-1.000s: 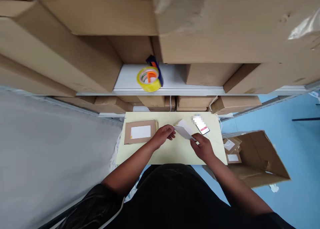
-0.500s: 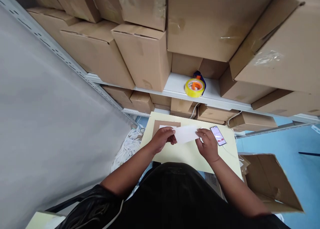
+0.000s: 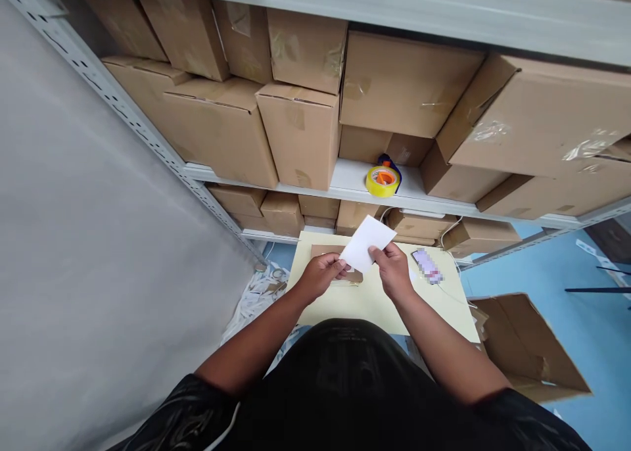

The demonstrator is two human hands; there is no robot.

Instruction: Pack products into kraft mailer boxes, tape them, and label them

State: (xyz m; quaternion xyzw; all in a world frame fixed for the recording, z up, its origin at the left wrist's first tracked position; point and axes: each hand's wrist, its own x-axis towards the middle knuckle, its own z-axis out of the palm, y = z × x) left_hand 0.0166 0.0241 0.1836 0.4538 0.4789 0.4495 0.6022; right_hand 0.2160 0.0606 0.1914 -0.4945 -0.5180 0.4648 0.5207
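Note:
Both my hands hold a white paper sheet lifted above a small pale yellow table. My left hand pinches its lower left corner and my right hand grips its right edge. Under the hands lies a flat brown cardboard parcel, mostly hidden. A phone with a white cable lies on the table to the right of my right hand.
A yellow tape roll in a dispenser sits on the shelf behind the table, among stacked cardboard boxes. An open cardboard box stands on the blue floor at the right. A grey wall and white scraps lie left.
The white sheet has been raised off the table and turned upright in both hands. The view has tilted up, so more shelf and boxes show.

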